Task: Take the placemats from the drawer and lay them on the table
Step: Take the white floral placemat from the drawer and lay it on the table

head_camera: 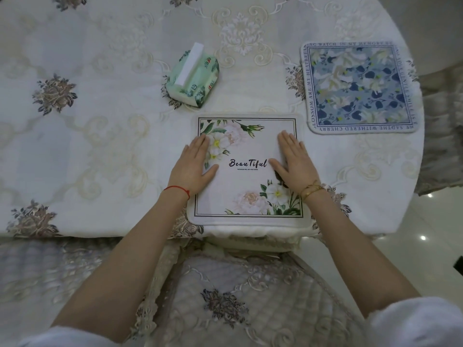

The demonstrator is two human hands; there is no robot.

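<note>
A white square placemat [246,186] printed with pale flowers and the word "Beautiful" lies flat at the near edge of the table [105,136]. My left hand [194,165] presses its left edge with straight fingers. My right hand [293,161] lies flat on its right side, fingers straight. A second placemat [358,87], blue with white flowers and a lettered border, lies flat at the right of the table, apart from both hands.
A green tissue pack [194,78] stands behind the white placemat. An embroidered floral tablecloth covers the round table. A quilted chair cushion [240,296] sits below the table edge in front of me. Glossy floor [431,221] shows at the right.
</note>
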